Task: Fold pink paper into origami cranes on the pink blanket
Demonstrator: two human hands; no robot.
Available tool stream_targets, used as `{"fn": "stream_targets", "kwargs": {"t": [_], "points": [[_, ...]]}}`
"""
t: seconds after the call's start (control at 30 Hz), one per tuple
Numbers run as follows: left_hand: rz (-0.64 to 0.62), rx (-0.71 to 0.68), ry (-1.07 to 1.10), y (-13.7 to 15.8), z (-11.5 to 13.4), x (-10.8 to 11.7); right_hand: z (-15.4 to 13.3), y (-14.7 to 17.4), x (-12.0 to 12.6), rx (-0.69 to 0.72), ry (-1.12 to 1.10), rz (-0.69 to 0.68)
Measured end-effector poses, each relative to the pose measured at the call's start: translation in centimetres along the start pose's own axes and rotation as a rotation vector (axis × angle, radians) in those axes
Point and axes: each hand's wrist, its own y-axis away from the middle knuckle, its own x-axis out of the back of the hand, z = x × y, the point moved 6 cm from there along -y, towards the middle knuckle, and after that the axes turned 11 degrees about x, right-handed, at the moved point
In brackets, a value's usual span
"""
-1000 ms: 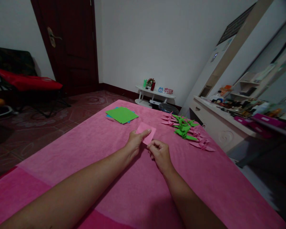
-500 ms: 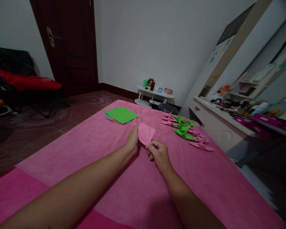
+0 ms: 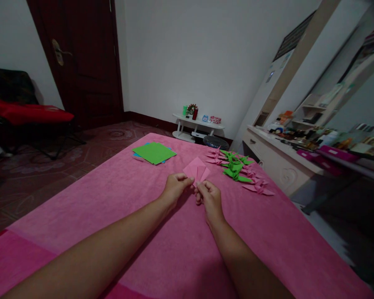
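A folded piece of pink origami paper (image 3: 197, 167) with crease lines is held up just above the pink cloth. Its lower corner sits between my two hands. My left hand (image 3: 176, 185) pinches that corner from the left with thumb and fingers. From the right, my right hand (image 3: 209, 195) grips the same corner, its fingertips almost touching the left thumb. To the far left of the paper lies a stack of square paper sheets (image 3: 155, 153), green on top with blue and pink edges showing. Several folded paper cranes, green ones (image 3: 235, 170) and pink ones (image 3: 258, 187), stand grouped at the right.
The pink cloth (image 3: 137, 220) covers the wide surface beneath my hands. Beyond its far edge is a low white shelf (image 3: 199, 121) with small items. A cluttered dresser (image 3: 277, 153) stands close on the right. A red folding chair (image 3: 28, 114) is at the left.
My left hand has moved from the paper's left edge down to its lower corner and now pinches there. The paper has turned, showing its creased flaps. The view has shifted slightly.
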Motion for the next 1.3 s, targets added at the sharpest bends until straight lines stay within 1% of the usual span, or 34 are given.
{"fn": "stream_targets", "kwargs": {"t": [0.1, 0.23, 0.33, 0.43, 0.5, 0.67, 0.73, 0.8, 0.9, 1.0, 1.07, 1.13, 1.2, 1.27, 1.3], "points": [[-0.001, -0.023, -0.049, -0.1, 0.1, 0.1, -0.1, -0.2, 0.4, 0.014, -0.003, 0.058], [-0.019, -0.022, -0.037, -0.4, -0.2, 0.3, -0.6, -0.3, 0.6, 0.069, 0.048, 0.089], [-0.04, -0.039, -0.051, -0.5, -0.4, 0.1, -1.2, -0.2, 0.9, 0.143, 0.137, 0.124], [-0.107, -0.027, -0.037, -0.5, -0.6, -0.5, -1.5, 0.0, 1.1, 0.176, 0.249, 0.15], [-0.122, -0.015, -0.017, -0.4, -0.7, -0.7, -1.8, 0.1, 1.0, 0.2, 0.315, 0.15], [-0.013, -0.04, -0.074, -0.3, -0.2, -0.2, -3.2, 0.3, 0.6, 0.283, 0.404, 0.16], [0.014, -0.028, -0.092, -0.2, -0.2, 0.0, -3.5, 0.3, 0.5, 0.291, 0.405, 0.163], [0.023, -0.009, -0.083, -0.1, -0.2, 0.0, -3.4, 0.3, 0.6, 0.271, 0.384, 0.164], [-0.007, -0.011, -0.053, -0.2, -0.4, -0.2, -2.6, 0.1, 0.8, 0.212, 0.29, 0.165], [-0.044, -0.038, -0.029, -0.6, -0.8, -0.2, -1.5, -0.2, 0.6, 0.132, 0.156, 0.106], [-0.019, -0.083, -0.077, -1.0, -1.0, 0.1, -0.7, -0.2, 0.4, 0.074, 0.108, 0.05], [0.011, -0.146, -0.188, -1.2, -1.2, 0.2, -0.1, -0.3, 0.3, 0.035, 0.102, 0.029], [-0.002, -0.189, -0.288, -1.2, -1.3, 0.0, 0.3, -0.3, 0.5, 0.021, 0.1, 0.055], [-0.025, -0.183, -0.313, -1.1, -1.3, -0.3, 0.5, -0.3, 0.8, 0.016, 0.068, 0.108], [-0.013, -0.168, -0.299, -1.0, -1.3, -0.3, 0.6, -0.4, 1.0, 0.012, 0.042, 0.141]]}}
